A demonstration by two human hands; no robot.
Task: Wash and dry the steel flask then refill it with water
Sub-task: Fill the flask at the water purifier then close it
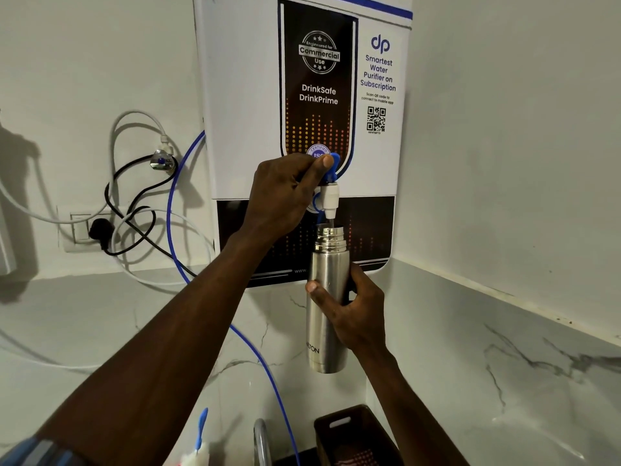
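Note:
The steel flask point(325, 317) is upright and uncapped, held off the counter with its open mouth right under the white spout point(330, 200) of the wall-mounted water purifier point(302, 129). My right hand point(353, 311) grips the flask around its middle. My left hand point(285, 193) is up at the tap, thumb and fingers pinching the blue tap lever point(332, 166). A thin stream seems to run from the spout into the flask mouth.
A marble counter point(470, 364) runs below, meeting the wall on the right. Cables, a blue tube point(174, 210) and a wall socket point(84, 230) lie to the left. A dark basket point(356, 432), a steel faucet point(262, 442) and a blue-handled brush point(201, 428) sit at the bottom.

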